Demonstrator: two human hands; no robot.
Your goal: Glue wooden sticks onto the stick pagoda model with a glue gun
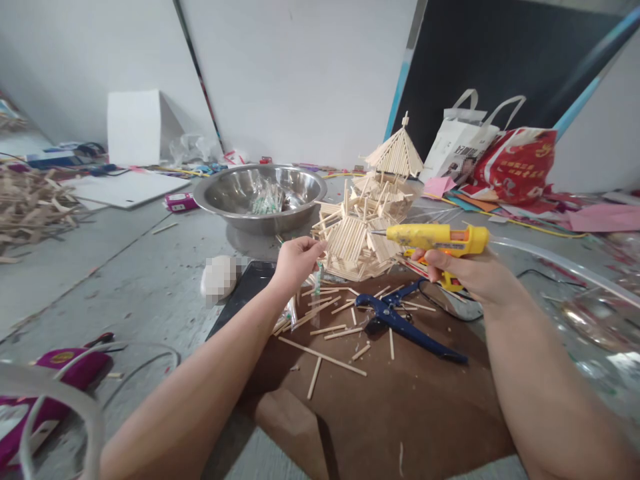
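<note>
A model tower of thin wooden sticks [373,217] stands at the far edge of a brown board [400,407]. My right hand [467,270] is closed round a yellow glue gun [435,238], whose nozzle points left at the model's side. My left hand [296,260] pinches the model's left edge, where a small stick pokes out between the fingers. Loose sticks [330,327] lie scattered on the board below my hands. Blue-handled cutters [400,320] rest among them.
A steel bowl [260,193] holding wrapped sticks sits behind the model. A pile of wood strips [30,200] lies far left, a white box [135,127] at the wall, bags [495,160] at the back right. Clear tubing [60,400] and a purple pouch [55,373] are near left.
</note>
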